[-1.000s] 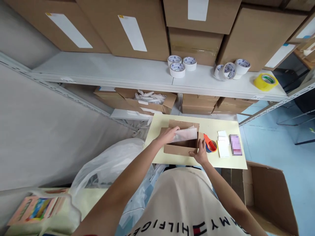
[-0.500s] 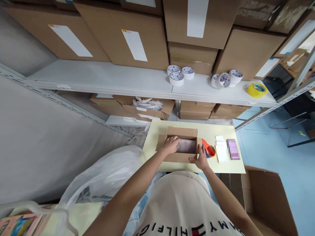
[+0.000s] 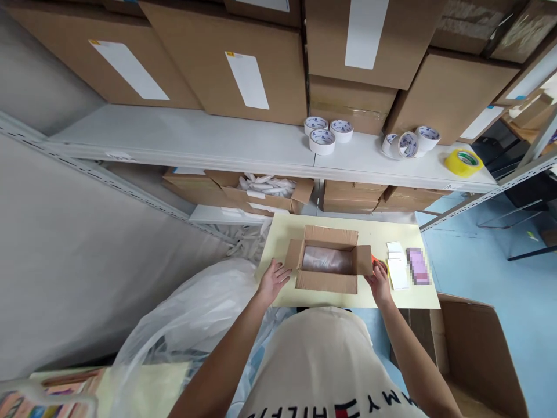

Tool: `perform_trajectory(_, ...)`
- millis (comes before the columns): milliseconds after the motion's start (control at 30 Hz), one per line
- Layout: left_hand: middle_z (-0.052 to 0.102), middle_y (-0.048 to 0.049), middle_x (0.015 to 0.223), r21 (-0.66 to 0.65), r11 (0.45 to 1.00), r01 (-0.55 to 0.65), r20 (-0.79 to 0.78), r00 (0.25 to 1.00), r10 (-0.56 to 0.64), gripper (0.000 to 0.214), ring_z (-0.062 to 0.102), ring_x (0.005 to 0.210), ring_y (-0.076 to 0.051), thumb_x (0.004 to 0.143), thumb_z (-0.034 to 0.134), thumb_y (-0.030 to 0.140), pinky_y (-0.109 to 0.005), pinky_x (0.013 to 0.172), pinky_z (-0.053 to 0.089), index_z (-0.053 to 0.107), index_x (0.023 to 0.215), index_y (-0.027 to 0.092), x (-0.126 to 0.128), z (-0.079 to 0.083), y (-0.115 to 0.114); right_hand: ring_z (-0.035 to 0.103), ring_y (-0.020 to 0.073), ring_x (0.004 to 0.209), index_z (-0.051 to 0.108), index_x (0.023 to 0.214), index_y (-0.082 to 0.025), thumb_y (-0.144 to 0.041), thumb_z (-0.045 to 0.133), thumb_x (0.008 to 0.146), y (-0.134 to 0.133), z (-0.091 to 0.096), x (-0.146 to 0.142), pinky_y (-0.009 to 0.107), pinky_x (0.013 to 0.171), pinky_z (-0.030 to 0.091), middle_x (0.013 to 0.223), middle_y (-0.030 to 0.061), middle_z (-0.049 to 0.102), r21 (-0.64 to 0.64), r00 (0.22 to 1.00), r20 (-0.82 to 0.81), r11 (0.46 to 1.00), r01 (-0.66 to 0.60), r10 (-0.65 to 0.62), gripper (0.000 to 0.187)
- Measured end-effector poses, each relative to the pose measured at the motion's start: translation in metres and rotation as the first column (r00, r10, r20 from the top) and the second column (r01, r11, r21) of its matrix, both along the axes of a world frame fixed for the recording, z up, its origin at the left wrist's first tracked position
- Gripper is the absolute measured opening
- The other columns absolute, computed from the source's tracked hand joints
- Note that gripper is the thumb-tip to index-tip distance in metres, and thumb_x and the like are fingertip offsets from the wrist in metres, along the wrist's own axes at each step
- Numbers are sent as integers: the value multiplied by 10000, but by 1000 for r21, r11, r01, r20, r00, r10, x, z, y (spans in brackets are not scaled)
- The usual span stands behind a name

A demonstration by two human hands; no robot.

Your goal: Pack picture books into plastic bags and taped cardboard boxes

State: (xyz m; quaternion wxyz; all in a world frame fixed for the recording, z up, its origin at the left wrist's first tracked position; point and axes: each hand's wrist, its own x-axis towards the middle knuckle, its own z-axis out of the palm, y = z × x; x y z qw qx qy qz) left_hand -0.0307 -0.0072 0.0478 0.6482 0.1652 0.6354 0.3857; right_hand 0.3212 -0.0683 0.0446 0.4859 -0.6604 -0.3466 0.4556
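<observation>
An open cardboard box [image 3: 326, 283] sits on the pale yellow table with its flaps spread outward. Inside lies something wrapped in clear plastic [image 3: 328, 260]; what it contains I cannot make out. My left hand [image 3: 274, 281] is open beside the left flap, palm up and fingers spread. At the right flap [image 3: 364, 260], my right hand [image 3: 378, 283] has its thumb and fingers apart around the outer edge, close to or touching it. An orange tape dispenser [image 3: 378, 261] is partly hidden behind that flap and my right fingers.
White cards [image 3: 397, 273] and a purple, pixelated item [image 3: 418, 267] lie on the table's right. Tape rolls [image 3: 322, 141] and a yellow tape roll [image 3: 463, 162] stand on the shelf ahead. A plastic bag [image 3: 191, 313] bulges at left; a large open carton [image 3: 474, 342] stands right.
My left hand has come out of the box and moved left, its fingers spreading. My right hand has shifted from the box's right side to the outer edge of the right flap.
</observation>
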Motion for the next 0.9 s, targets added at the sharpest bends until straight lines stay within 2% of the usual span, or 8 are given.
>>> perform_trajectory(133,670,-150,1130,195,980,30,18,999,-34,724,655,1037,-259,840,270,749,-427,893,534,603,1155,188,8,7,1,608,308,1185,388,1467,-162,-611,188,955,3,16,-3,520,951,501,1394,174,557,73,983,107,985,-155,147,709)
perform_trajectory(233,653,-150,1170,377,882,284,-209,953,-218,802,632,1050,-287,785,328,799,-445,892,521,637,1192,181,10,13,7,601,306,1203,483,1414,-185,-547,285,960,6,27,-7,518,983,483,1351,150,605,101,945,241,962,-252,222,613)
perform_trajectory(300,627,-143,1210,447,702,554,-455,817,-355,800,590,1122,-303,713,468,812,-445,960,482,668,1182,196,9,17,11,536,304,1287,546,1369,-203,-463,426,927,8,32,-7,515,1038,449,1406,135,560,54,858,372,915,-400,354,527)
perform_trajectory(433,554,-158,1322,259,197,946,-865,318,-389,953,481,1255,-370,495,730,763,-492,1085,369,647,1253,191,-1,23,19,397,290,1405,502,1416,-220,-137,535,793,11,37,1,480,1120,380,1557,110,357,-163,505,598,711,-684,623,629)
perform_trajectory(500,502,-175,1396,136,38,990,-933,140,-332,1083,427,1306,-408,427,771,749,-523,1108,334,585,1331,181,-8,23,21,340,296,1436,425,1465,-233,-48,521,739,10,35,7,489,1143,350,1590,94,282,-254,355,649,631,-733,673,755)
perform_trajectory(567,475,-169,1437,77,-37,996,-956,63,-287,1100,395,1341,-414,434,804,695,-528,1120,321,535,1377,197,-13,21,22,280,313,1459,361,1496,-244,-41,544,726,8,31,11,514,1153,327,1610,81,222,-297,272,677,593,-749,684,817)
perform_trajectory(700,541,-142,1382,159,47,986,-950,165,-265,664,494,1292,-321,709,746,421,-451,1078,413,583,1318,212,-10,11,16,302,307,1450,379,1488,-229,-137,590,790,5,24,13,487,1124,380,1609,99,220,-232,320,677,605,-762,662,736)
perform_trajectory(900,697,-96,1102,442,465,767,-802,571,-178,250,663,1023,-227,809,617,365,-375,919,535,710,974,201,14,-6,6,548,303,1277,639,1257,-218,-374,588,870,11,17,3,482,1036,473,1392,130,570,-28,696,503,815,-579,512,421)
